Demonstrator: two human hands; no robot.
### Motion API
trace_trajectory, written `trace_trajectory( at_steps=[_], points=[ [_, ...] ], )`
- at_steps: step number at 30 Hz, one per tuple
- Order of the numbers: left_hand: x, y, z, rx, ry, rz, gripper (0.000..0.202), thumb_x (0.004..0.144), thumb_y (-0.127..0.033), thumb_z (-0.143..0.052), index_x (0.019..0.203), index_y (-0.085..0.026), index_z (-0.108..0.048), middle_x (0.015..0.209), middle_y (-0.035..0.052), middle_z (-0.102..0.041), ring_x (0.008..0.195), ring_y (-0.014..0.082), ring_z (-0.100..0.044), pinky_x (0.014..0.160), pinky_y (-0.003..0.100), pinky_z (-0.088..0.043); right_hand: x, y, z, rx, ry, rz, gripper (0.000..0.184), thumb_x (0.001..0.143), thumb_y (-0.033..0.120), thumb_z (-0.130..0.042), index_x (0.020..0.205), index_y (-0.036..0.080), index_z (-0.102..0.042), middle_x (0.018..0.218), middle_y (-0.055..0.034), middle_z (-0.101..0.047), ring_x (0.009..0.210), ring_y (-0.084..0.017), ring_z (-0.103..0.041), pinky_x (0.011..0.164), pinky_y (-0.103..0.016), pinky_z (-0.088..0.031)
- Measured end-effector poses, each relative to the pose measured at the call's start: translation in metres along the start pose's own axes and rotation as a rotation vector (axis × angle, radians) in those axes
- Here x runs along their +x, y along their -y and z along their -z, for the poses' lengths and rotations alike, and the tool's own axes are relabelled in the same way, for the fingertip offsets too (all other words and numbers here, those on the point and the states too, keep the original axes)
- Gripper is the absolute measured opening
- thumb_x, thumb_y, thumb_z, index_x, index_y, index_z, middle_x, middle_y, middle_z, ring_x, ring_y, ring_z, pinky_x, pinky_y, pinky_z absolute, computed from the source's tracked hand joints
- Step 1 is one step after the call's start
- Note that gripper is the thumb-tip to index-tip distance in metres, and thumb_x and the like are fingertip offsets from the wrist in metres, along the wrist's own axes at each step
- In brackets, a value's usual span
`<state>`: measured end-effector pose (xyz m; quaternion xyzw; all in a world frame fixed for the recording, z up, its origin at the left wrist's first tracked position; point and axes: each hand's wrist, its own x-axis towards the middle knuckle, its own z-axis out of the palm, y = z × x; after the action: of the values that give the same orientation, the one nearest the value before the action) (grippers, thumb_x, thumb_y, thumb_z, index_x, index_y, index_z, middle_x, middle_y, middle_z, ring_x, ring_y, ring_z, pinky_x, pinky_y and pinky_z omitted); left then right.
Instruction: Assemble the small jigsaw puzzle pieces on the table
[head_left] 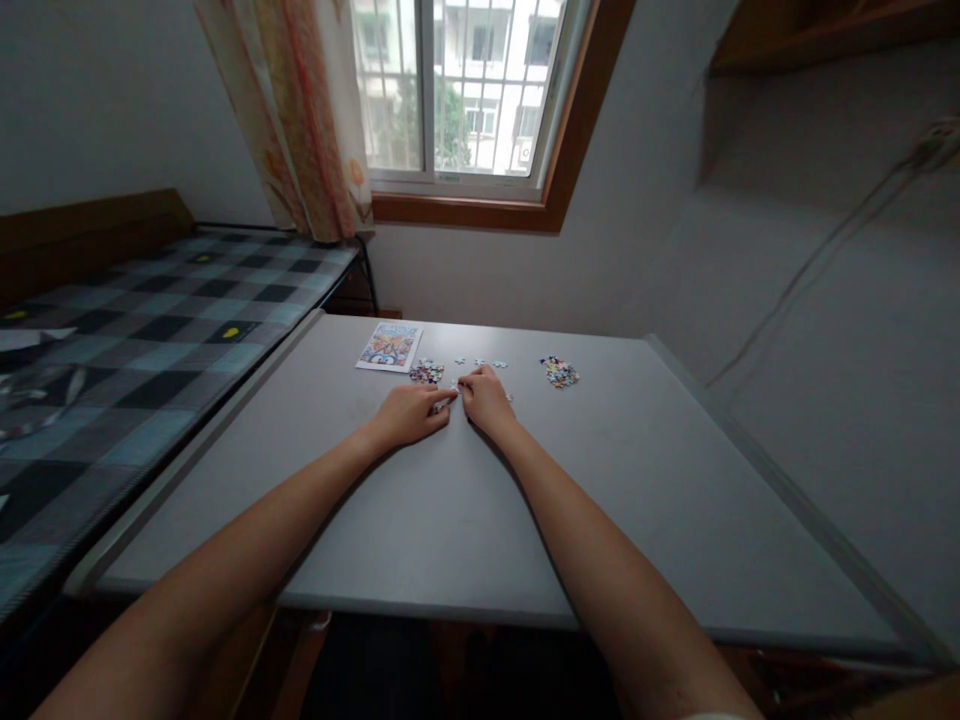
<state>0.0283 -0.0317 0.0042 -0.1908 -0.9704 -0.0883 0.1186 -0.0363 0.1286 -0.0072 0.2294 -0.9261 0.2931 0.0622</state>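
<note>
Both my arms reach across a grey table (pixel 465 520). My left hand (pixel 411 412) and my right hand (pixel 486 397) rest on the tabletop with their fingertips meeting, fingers curled and pinched on small jigsaw pieces (pixel 455 388) between them. A small heap of colourful pieces (pixel 427 372) lies just beyond my left hand. A few loose pieces (pixel 480 363) sit in a row behind my hands. Another heap of pieces (pixel 559 372) lies to the right. A colourful picture card (pixel 389 347) lies flat at the far left of the pieces.
A bed with a checked blue and black cover (pixel 142 340) runs along the table's left side. A window (pixel 457 90) with a patterned curtain (pixel 292 120) is in the far wall. A plain wall (pixel 840 330) borders the table's right edge.
</note>
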Motion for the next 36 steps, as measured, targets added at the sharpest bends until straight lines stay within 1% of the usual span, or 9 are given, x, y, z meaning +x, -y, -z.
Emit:
trace_trajectory(
  at_steps=[8, 13, 18, 26, 30, 33, 36],
  points=[
    [0.0003, 0.0002, 0.0001, 0.002, -0.004, 0.001, 0.038, 0.092, -0.034, -0.046, 0.123, -0.026, -0.067, 0.093, 0.0045, -0.072, 0.084, 0.0194, -0.067, 0.074, 0.028, -0.046, -0.0008, -0.0009, -0.0018, 0.032, -0.03, 0.002, 0.027, 0.088, 0.01, -0.051, 0.098, 0.013, -0.075, 0.1, -0.0101, -0.059, 0.09, -0.015, -0.059, 0.091, -0.026, -0.044],
    [-0.0001, 0.0006, 0.0007, 0.0, 0.002, -0.007, 0.039, 0.093, -0.034, -0.045, 0.124, -0.026, -0.066, 0.095, 0.0049, -0.072, 0.085, 0.0193, -0.067, 0.074, 0.028, -0.046, -0.0007, -0.0019, -0.0013, 0.064, -0.058, -0.003, 0.029, 0.087, 0.009, -0.051, 0.106, 0.015, -0.073, 0.1, -0.009, -0.06, 0.091, -0.015, -0.06, 0.091, -0.026, -0.044],
    [-0.0001, -0.0006, 0.0019, -0.01, 0.009, -0.007, 0.039, 0.092, -0.034, -0.045, 0.123, -0.025, -0.067, 0.094, 0.005, -0.072, 0.083, 0.0197, -0.066, 0.075, 0.028, -0.046, 0.0, -0.0026, -0.0013, 0.075, -0.041, -0.006, 0.029, 0.086, 0.007, -0.052, 0.102, 0.014, -0.075, 0.1, -0.0092, -0.061, 0.091, -0.015, -0.06, 0.092, -0.026, -0.045],
    [0.0002, 0.0025, -0.0017, -0.033, -0.008, -0.022, 0.038, 0.092, -0.033, -0.046, 0.123, -0.025, -0.067, 0.091, 0.0042, -0.072, 0.081, 0.0179, -0.065, 0.075, 0.027, -0.046, -0.0011, 0.0004, 0.0015, 0.071, -0.042, -0.013, 0.027, 0.087, 0.007, -0.052, 0.1, 0.014, -0.075, 0.099, -0.0093, -0.062, 0.093, -0.015, -0.061, 0.093, -0.026, -0.044],
    [-0.0005, 0.0028, -0.0019, -0.039, -0.004, -0.02, 0.038, 0.092, -0.033, -0.046, 0.123, -0.025, -0.067, 0.091, 0.004, -0.072, 0.079, 0.0177, -0.065, 0.074, 0.027, -0.046, -0.001, 0.0008, 0.0017, 0.07, -0.042, -0.028, 0.027, 0.088, 0.009, -0.052, 0.104, 0.013, -0.073, 0.101, -0.0104, -0.062, 0.093, -0.016, -0.061, 0.092, -0.026, -0.045],
    [-0.0008, 0.0038, -0.0025, -0.039, -0.004, -0.018, 0.038, 0.092, -0.033, -0.045, 0.122, -0.026, -0.067, 0.091, 0.0041, -0.072, 0.079, 0.018, -0.065, 0.074, 0.028, -0.046, -0.0002, -0.0005, 0.0002, 0.077, -0.056, -0.03, 0.026, 0.087, 0.009, -0.053, 0.105, 0.013, -0.073, 0.101, -0.01, -0.063, 0.091, -0.015, -0.061, 0.092, -0.027, -0.045],
    [-0.0007, 0.005, -0.0032, -0.037, -0.004, -0.026, 0.038, 0.093, -0.034, -0.045, 0.122, -0.026, -0.067, 0.093, 0.0039, -0.072, 0.082, 0.0185, -0.065, 0.074, 0.028, -0.046, 0.0006, -0.002, -0.0009, 0.096, -0.083, -0.026, 0.025, 0.086, 0.009, -0.054, 0.102, 0.015, -0.072, 0.097, -0.0081, -0.063, 0.086, -0.015, -0.06, 0.091, -0.028, -0.046]
  ],
)
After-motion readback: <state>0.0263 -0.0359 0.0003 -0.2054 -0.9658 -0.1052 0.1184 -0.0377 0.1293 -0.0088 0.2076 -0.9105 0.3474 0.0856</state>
